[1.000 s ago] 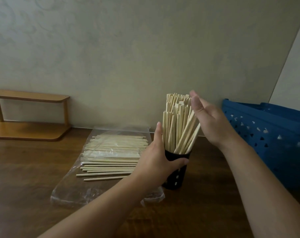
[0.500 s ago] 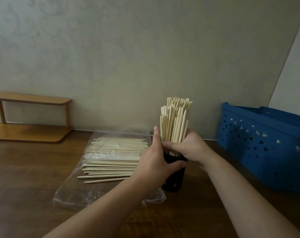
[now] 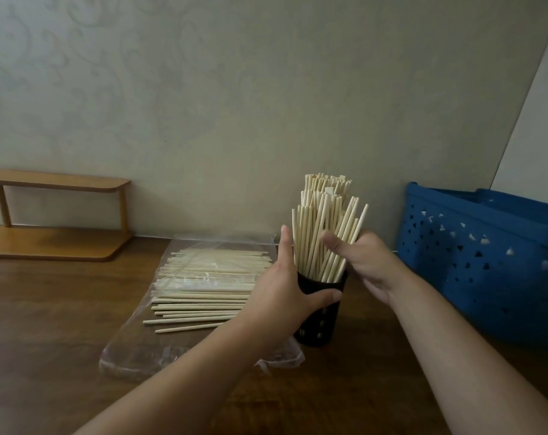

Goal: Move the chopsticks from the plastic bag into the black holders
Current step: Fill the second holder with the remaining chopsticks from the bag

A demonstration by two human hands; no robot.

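Pale wooden chopsticks (image 3: 321, 233) stand bunched, slightly fanned, in a black perforated holder (image 3: 321, 312) on the table. The left hand (image 3: 282, 296) wraps the holder; the right hand (image 3: 360, 262) grips the bundle. More chopsticks (image 3: 203, 287) lie on the plastic bag (image 3: 134, 350).

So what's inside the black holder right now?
The black holder contains a dense bundle of chopsticks standing upright, some leaning right. The left hand grips the holder; the right hand grips the bundle. Their lower ends and the holder's bottom are hidden.
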